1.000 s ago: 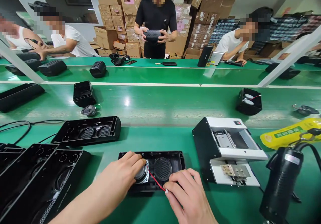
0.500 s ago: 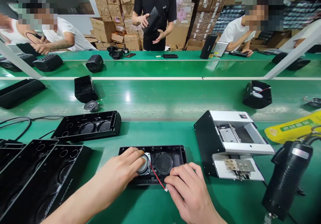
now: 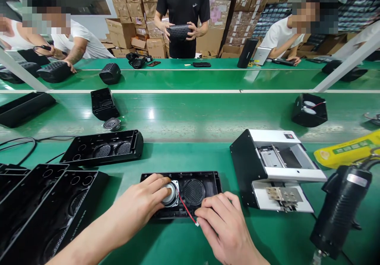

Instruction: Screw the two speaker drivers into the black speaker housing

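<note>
A black speaker housing (image 3: 211, 178) lies open side up on the green bench in front of me. My left hand (image 3: 148, 195) reaches over its left end, fingers curled onto a round speaker driver (image 3: 169, 195) with a silver magnet. This driver sits at the left grille opening; the round grille (image 3: 194, 192) beside it is uncovered. From the driver a red and black wire (image 3: 186, 209) runs over the near wall and ends in a small white connector (image 3: 197, 224). My right hand (image 3: 221, 223) pinches the near wall at the right, its fingertips close against the connector.
More open housings (image 3: 102, 150) lie to the left. At right stand a white and black machine (image 3: 277, 170), a black electric screwdriver (image 3: 341, 211) and a yellow packet (image 3: 347, 150). A conveyor (image 3: 190, 114) beyond carries speaker parts. Several people work across it.
My hands and the housing stay nearly still. Parts on the conveyor have shifted slightly right. The person opposite now holds the black speaker level in both hands.
</note>
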The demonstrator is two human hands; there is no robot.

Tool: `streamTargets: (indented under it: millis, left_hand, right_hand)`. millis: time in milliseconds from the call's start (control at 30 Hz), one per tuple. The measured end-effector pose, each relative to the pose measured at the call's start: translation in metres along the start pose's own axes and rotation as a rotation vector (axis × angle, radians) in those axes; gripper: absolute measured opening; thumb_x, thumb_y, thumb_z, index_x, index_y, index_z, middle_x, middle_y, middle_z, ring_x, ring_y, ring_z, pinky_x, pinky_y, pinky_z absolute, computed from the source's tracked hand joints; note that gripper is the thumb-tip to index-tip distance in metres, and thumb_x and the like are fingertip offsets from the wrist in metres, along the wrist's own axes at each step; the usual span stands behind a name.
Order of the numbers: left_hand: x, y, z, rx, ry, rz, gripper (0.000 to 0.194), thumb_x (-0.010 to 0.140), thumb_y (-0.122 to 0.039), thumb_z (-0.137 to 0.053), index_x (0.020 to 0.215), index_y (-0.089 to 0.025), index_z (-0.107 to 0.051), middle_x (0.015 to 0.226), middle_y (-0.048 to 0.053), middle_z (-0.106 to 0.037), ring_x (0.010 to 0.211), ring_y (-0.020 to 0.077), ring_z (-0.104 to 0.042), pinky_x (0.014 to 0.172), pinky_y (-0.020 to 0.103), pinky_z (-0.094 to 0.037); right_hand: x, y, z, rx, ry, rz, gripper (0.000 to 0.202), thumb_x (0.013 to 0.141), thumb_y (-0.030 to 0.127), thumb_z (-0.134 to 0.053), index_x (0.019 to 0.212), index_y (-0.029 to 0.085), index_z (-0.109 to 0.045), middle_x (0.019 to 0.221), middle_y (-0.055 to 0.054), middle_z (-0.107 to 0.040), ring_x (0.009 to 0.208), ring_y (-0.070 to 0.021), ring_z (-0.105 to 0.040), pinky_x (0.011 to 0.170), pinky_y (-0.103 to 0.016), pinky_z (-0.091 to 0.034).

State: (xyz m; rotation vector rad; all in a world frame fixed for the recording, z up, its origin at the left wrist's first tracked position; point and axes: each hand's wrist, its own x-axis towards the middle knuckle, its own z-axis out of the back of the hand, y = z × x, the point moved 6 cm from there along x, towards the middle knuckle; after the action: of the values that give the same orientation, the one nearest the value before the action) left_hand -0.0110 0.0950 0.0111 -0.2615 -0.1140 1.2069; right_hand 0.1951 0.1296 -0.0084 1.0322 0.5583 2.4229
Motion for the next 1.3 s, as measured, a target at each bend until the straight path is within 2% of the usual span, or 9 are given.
streamTargets:
  millis: [467, 667, 767, 900, 967, 1000, 1100, 1200, 1300]
  left_hand:
    - [0.002, 0.000, -0.003, 0.020, 0.010, 0.007, 0.023, 0.096, -0.004, -0.062, 0.111, -0.021, -0.066, 0.136, 0.008, -0.068, 0.123, 0.0296, -0.062, 0.093, 0.042, -0.065]
    - [-0.005, 0.002, -0.008, 0.054, 0.006, 0.001, 0.058, 0.086, 0.006, -0.050, 0.132, -0.026, -0.062, 0.147, 0.006, -0.063, 0.136, 0.0287, -0.058, 0.096, 0.041, -0.065]
    - [-0.011, 0.001, -0.008, 0.100, -0.023, 0.017, 0.072, 0.078, 0.011, -0.044, 0.138, -0.025, -0.060, 0.151, 0.008, -0.060, 0.140, 0.0319, -0.055, 0.099, 0.047, -0.064]
    - [-0.018, -0.008, 0.002, 0.132, -0.124, 0.031, 0.052, 0.095, 0.000, -0.041, 0.136, -0.023, -0.063, 0.153, 0.011, -0.058, 0.136, 0.0319, -0.058, 0.104, 0.049, -0.060]
    - [-0.021, -0.009, 0.009, 0.117, -0.217, 0.055, 0.042, 0.104, -0.018, -0.048, 0.144, -0.024, -0.056, 0.158, 0.010, -0.052, 0.141, 0.0318, -0.053, 0.110, 0.051, -0.056]
    - [-0.022, -0.008, 0.011, 0.109, -0.252, 0.071, 0.046, 0.104, -0.028, -0.054, 0.150, -0.026, -0.050, 0.162, 0.010, -0.046, 0.145, 0.0334, -0.048, 0.113, 0.053, -0.053]
    - [-0.020, 0.001, 0.003, 0.066, -0.222, 0.095, 0.087, 0.087, -0.053, -0.079, 0.160, -0.030, -0.037, 0.170, 0.012, -0.032, 0.154, 0.0416, -0.032, 0.118, 0.065, -0.044]
    - [-0.016, 0.010, -0.009, -0.028, -0.153, 0.132, 0.102, 0.069, -0.047, -0.094, 0.155, -0.031, -0.043, 0.166, 0.014, -0.037, 0.151, 0.0433, -0.035, 0.120, 0.067, -0.038]
    - [-0.019, 0.013, -0.015, -0.085, -0.175, 0.185, 0.087, 0.064, -0.027, -0.094, 0.142, -0.033, -0.055, 0.160, 0.010, -0.045, 0.145, 0.0408, -0.041, 0.118, 0.063, -0.040]
  right_hand:
    - [0.000, 0.001, 0.000, 0.001, 0.000, -0.003, 0.018, 0.107, 0.012, -0.051, 0.100, 0.017, -0.067, 0.093, -0.003, -0.065, 0.084, -0.0182, -0.056, 0.083, -0.039, -0.029]
    - [0.002, -0.001, 0.000, 0.009, -0.013, -0.010, 0.017, 0.107, 0.012, -0.051, 0.101, 0.017, -0.067, 0.095, -0.003, -0.065, 0.085, -0.0182, -0.056, 0.084, -0.039, -0.030]
    - [0.002, 0.000, -0.001, 0.011, -0.021, -0.004, 0.018, 0.107, 0.012, -0.051, 0.100, 0.017, -0.066, 0.094, -0.003, -0.065, 0.085, -0.0180, -0.056, 0.084, -0.038, -0.029]
    - [0.000, 0.001, 0.000, 0.004, -0.030, 0.013, 0.020, 0.107, 0.013, -0.049, 0.099, 0.018, -0.066, 0.092, -0.002, -0.065, 0.082, -0.0179, -0.055, 0.084, -0.038, -0.029]
    - [-0.001, 0.003, 0.000, -0.004, -0.039, 0.027, 0.021, 0.108, 0.014, -0.047, 0.098, 0.018, -0.066, 0.091, -0.002, -0.065, 0.081, -0.0179, -0.055, 0.084, -0.038, -0.029]
    - [-0.001, 0.003, 0.000, -0.009, -0.045, 0.032, 0.022, 0.108, 0.014, -0.047, 0.098, 0.018, -0.066, 0.091, -0.002, -0.065, 0.080, -0.0179, -0.055, 0.084, -0.038, -0.030]
    - [-0.001, 0.004, -0.001, -0.024, -0.066, 0.045, 0.024, 0.109, 0.016, -0.045, 0.097, 0.019, -0.066, 0.091, -0.002, -0.065, 0.080, -0.0180, -0.056, 0.083, -0.037, -0.031]
    - [0.000, 0.002, -0.003, -0.039, -0.085, 0.073, 0.024, 0.109, 0.017, -0.046, 0.095, 0.019, -0.066, 0.089, -0.002, -0.064, 0.078, -0.0178, -0.057, 0.081, -0.037, -0.032]
    - [0.000, -0.002, -0.002, -0.047, -0.095, 0.123, 0.024, 0.109, 0.016, -0.047, 0.094, 0.019, -0.066, 0.087, -0.002, -0.065, 0.075, -0.0175, -0.057, 0.079, -0.036, -0.034]
